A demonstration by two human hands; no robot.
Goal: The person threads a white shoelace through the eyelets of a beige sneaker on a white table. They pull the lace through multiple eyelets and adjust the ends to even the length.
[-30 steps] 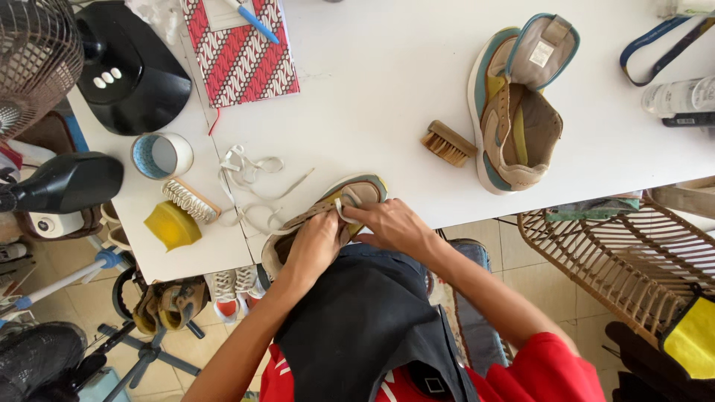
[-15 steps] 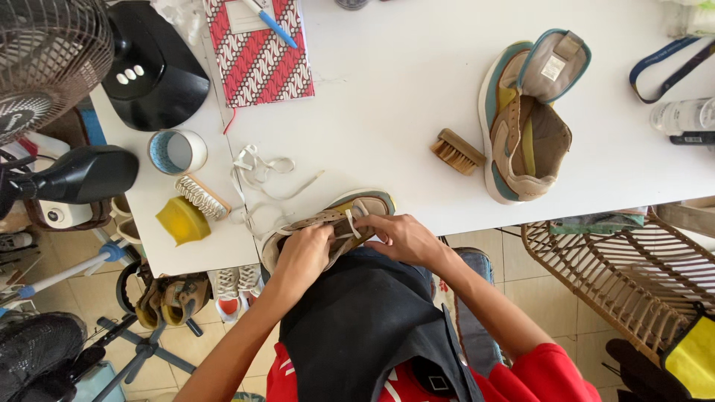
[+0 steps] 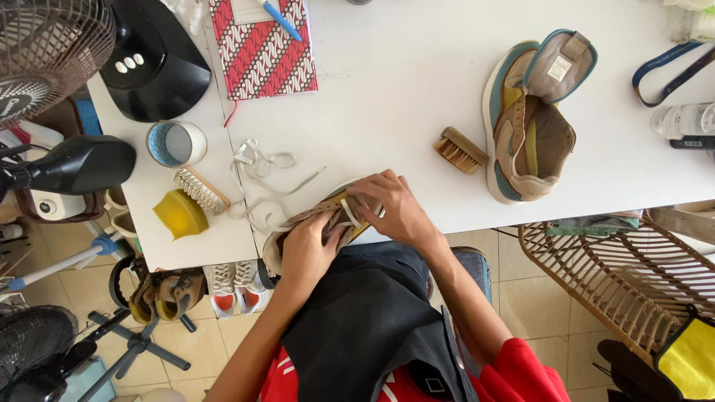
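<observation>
A tan shoe [image 3: 313, 219] lies on its side at the near edge of the white table [image 3: 387, 112], over my lap. My left hand [image 3: 307, 249] grips its upper from below. My right hand [image 3: 391, 208] presses on its top and pinches a white lace [image 3: 348, 214] at the eyelets. Loose white lace [image 3: 257, 175] trails on the table to the left of the shoe. A second matching shoe [image 3: 532, 119], tan with teal trim and its tongue pulled open, lies at the right. A small wooden brush [image 3: 459, 150] sits between the two shoes.
A red patterned notebook [image 3: 262, 46] with a blue pen lies at the back. At the left are a cup [image 3: 176, 143], a bristle brush [image 3: 199, 190], a yellow object [image 3: 180, 214] and a black fan base [image 3: 153, 59]. Shoes [image 3: 190, 290] sit on the floor; a rattan rack [image 3: 618, 272] stands right.
The shoe and both hands sit slightly lower at the table edge. My right hand has shifted over the shoe's top and now holds the lace.
</observation>
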